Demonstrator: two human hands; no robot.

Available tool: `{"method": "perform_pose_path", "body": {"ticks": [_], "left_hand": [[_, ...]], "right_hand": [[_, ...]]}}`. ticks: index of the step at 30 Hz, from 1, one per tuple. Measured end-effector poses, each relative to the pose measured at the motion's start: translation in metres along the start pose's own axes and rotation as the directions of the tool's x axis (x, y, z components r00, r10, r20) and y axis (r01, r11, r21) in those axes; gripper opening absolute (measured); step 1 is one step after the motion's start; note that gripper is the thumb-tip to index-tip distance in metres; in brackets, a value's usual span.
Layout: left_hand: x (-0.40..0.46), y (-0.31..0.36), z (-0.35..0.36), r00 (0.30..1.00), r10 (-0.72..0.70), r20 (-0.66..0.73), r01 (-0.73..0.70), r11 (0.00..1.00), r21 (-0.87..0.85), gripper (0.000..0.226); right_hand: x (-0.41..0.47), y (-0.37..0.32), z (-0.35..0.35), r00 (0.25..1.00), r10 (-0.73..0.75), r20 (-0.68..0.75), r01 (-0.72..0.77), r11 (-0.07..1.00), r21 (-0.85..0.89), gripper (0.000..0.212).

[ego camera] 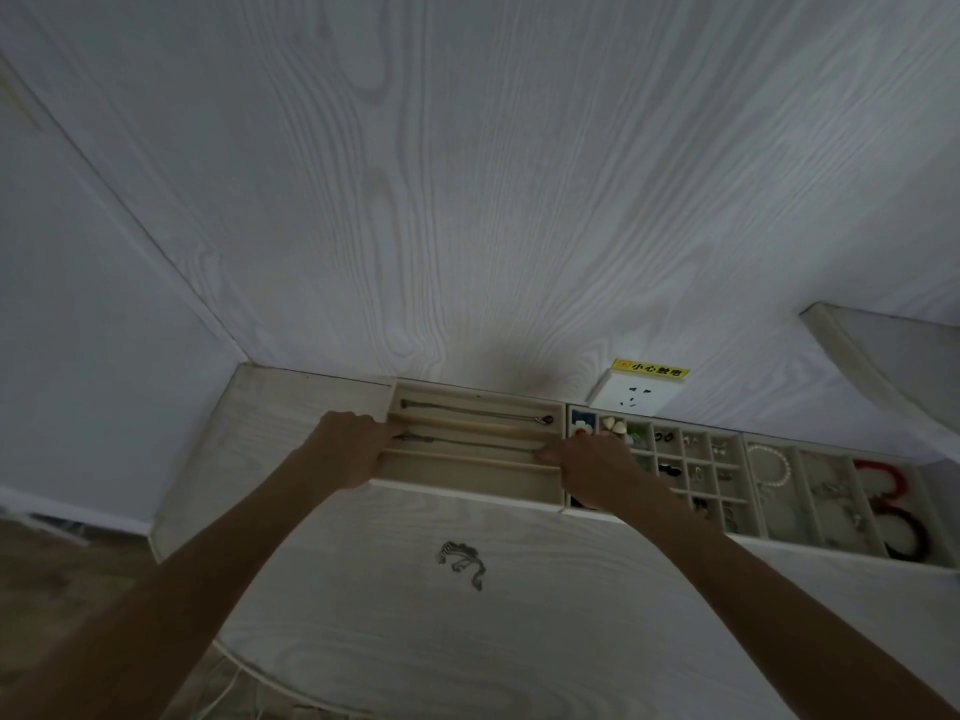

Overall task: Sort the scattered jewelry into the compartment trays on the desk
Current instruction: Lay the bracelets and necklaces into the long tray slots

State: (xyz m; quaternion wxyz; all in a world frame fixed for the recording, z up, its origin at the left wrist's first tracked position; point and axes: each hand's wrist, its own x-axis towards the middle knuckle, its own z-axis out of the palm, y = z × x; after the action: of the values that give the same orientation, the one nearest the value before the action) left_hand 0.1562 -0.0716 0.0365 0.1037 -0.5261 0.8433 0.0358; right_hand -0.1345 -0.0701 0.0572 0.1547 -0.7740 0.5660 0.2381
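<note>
A beige long-slot tray stands against the wall on the pale desk. A dark chain lies straight in its far slot. A second chain is stretched along the middle slot between my hands. My left hand pinches its left end at the tray's left edge. My right hand pinches its right end at the tray's right edge. A tangled silver necklace lies loose on the desk in front of the tray.
A small-grid tray with earrings and small pieces stands to the right, then a tray with a pearl bracelet and red bands. A wall socket sits behind. The desk's left edge drops to the floor.
</note>
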Motion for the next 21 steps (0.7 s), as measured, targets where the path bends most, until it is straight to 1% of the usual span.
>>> {"method": "perform_pose_path", "body": {"ticks": [1, 2, 3, 5, 6, 7, 8, 9, 10, 11, 13, 14, 15, 17, 19, 21], "left_hand": [[0.000, 0.000, -0.003, 1.000, 0.007, 0.016, -0.007, 0.999, 0.036, 0.045], [0.001, -0.001, -0.006, 0.999, 0.027, -0.020, -0.025, 0.998, 0.063, 0.047], [0.002, -0.002, -0.007, 1.000, 0.020, 0.017, -0.020, 0.999, 0.038, 0.046], [0.003, -0.004, -0.006, 0.999, 0.019, 0.044, -0.021, 0.999, 0.044, 0.046], [0.002, -0.003, -0.005, 0.999, 0.016, 0.028, -0.017, 1.000, 0.024, 0.049], [0.000, -0.002, -0.008, 0.999, 0.012, -0.030, -0.009, 0.997, 0.074, 0.050], [-0.002, -0.002, -0.011, 1.000, 0.008, 0.000, -0.008, 0.998, 0.062, 0.049], [-0.004, -0.001, -0.013, 1.000, -0.020, 0.000, 0.020, 1.000, 0.018, 0.047], [-0.004, -0.001, -0.014, 0.996, -0.081, 0.026, 0.081, 0.996, -0.032, 0.046], [-0.005, 0.002, -0.018, 0.986, -0.142, 0.084, 0.147, 0.987, -0.064, 0.045], [-0.011, 0.005, -0.023, 0.971, -0.235, -0.037, 0.230, 0.966, -0.118, 0.041], [-0.018, 0.010, -0.025, 0.952, -0.284, -0.111, 0.261, 0.947, -0.189, 0.038], [-0.025, 0.017, -0.027, 0.930, -0.340, -0.141, 0.293, 0.915, -0.276, 0.032], [-0.041, 0.037, -0.022, 0.902, -0.406, -0.148, 0.317, 0.855, -0.411, 0.019], [-0.057, 0.061, -0.014, 0.898, -0.426, -0.113, 0.319, 0.806, -0.499, 0.008], [-0.069, 0.079, 0.006, 0.920, -0.390, -0.029, 0.306, 0.765, -0.566, 0.011]], "right_hand": [[0.000, 0.001, 0.001, 1.000, -0.004, -0.001, 0.004, 1.000, -0.008, 0.050], [0.000, 0.001, 0.001, 1.000, -0.008, -0.002, 0.008, 1.000, -0.014, 0.050], [0.000, 0.002, 0.002, 1.000, -0.009, -0.004, 0.009, 1.000, -0.016, 0.049], [0.000, 0.003, 0.002, 1.000, -0.004, -0.009, 0.004, 1.000, -0.013, 0.048], [0.000, 0.003, 0.002, 1.000, -0.002, -0.014, 0.002, 1.000, -0.008, 0.047], [-0.001, 0.002, 0.001, 1.000, 0.001, -0.021, -0.001, 1.000, 0.000, 0.046], [-0.002, 0.001, 0.000, 1.000, 0.004, -0.028, -0.004, 1.000, 0.015, 0.046], [-0.005, 0.000, -0.003, 0.999, 0.004, -0.052, -0.002, 0.999, 0.037, 0.045], [-0.009, -0.002, -0.006, 0.996, -0.002, -0.092, 0.008, 0.998, 0.067, 0.044], [-0.015, -0.004, -0.009, 0.990, -0.015, -0.143, 0.031, 0.994, 0.109, 0.043], [-0.032, -0.011, -0.013, 0.969, -0.052, -0.240, 0.105, 0.971, 0.216, 0.038], [-0.041, -0.015, -0.010, 0.960, -0.073, -0.271, 0.148, 0.953, 0.264, 0.036], [-0.049, -0.019, -0.006, 0.950, -0.103, -0.294, 0.194, 0.935, 0.297, 0.033], [-0.059, -0.027, 0.015, 0.938, -0.173, -0.302, 0.269, 0.910, 0.315, 0.027], [-0.061, -0.035, 0.040, 0.942, -0.215, -0.256, 0.296, 0.895, 0.334, 0.026], [-0.061, -0.045, 0.061, 0.960, -0.192, -0.203, 0.258, 0.891, 0.375, 0.026]]}}
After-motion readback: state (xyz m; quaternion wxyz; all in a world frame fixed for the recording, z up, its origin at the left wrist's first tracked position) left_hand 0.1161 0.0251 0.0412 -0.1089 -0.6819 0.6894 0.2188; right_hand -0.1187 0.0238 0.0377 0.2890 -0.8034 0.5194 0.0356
